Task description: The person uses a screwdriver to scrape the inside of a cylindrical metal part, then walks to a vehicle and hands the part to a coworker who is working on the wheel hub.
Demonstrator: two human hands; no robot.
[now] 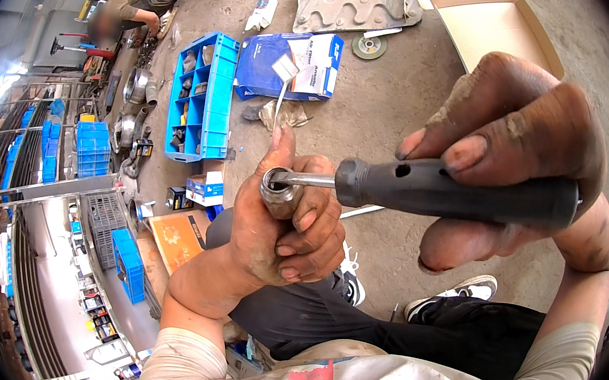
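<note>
My left hand point(255, 229) is closed around a short, hollow metal cylinder point(280, 201), with its open end facing up and the thumb along its side. My right hand point(539, 142) grips the black handle of a screwdriver point(484, 199), fingers above and thumb below. The screwdriver's shaft points left, its end inside the cylinder's opening. How deep the tip sits is hidden. Just beyond my left thumb is a thin pale strip with a white square end point(284, 68); whether it touches the hand, I cannot tell.
On the floor ahead are a blue compartment bin point(214, 97) with parts, a blue-and-white box point(274, 59), a grinding disc point(370, 46), a metal plate point(352, 4) and an open cardboard box point(499, 32). Shelves line the left. Another person point(134, 5) crouches far left.
</note>
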